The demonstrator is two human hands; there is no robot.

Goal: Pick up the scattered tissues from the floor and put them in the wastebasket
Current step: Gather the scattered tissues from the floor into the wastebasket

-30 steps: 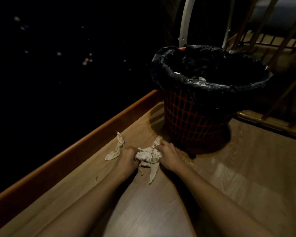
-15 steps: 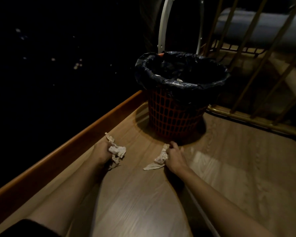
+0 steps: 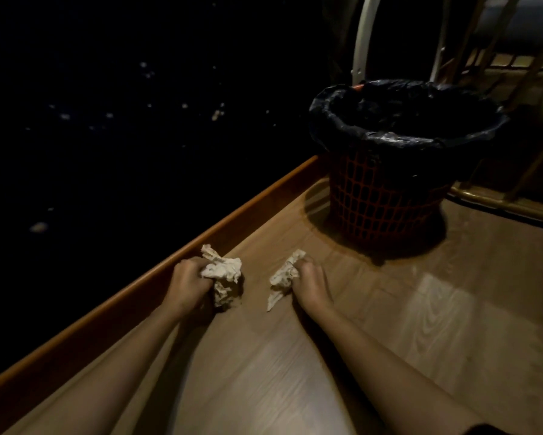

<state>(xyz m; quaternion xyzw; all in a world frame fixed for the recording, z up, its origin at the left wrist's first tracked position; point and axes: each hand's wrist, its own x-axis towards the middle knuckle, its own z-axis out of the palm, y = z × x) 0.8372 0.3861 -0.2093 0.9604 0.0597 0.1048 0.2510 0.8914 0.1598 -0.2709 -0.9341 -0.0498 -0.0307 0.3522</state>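
The round orange lattice plastic wastebasket (image 3: 380,202), lined with a glossy black plastic bag (image 3: 405,136), stands beyond the fingers on the pale wood-grain floor (image 3: 420,309); its inside is too dark to read. The left hand (image 3: 188,287) curls its fingers round a crumpled off-white tissue wad (image 3: 224,274) that bulges out past them. The right hand (image 3: 311,284) pinches a thinner twisted off-white tissue (image 3: 282,277), whose tail trails on the floor below its fingers.

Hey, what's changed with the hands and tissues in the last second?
The hands, together on one tissue pile a second ago, have moved apart. The left hand has gathered the loose strip too and grips a tissue wad; the right hand grips a smaller tissue piece. Both stay low at the floor; the wastebasket stands unmoved.
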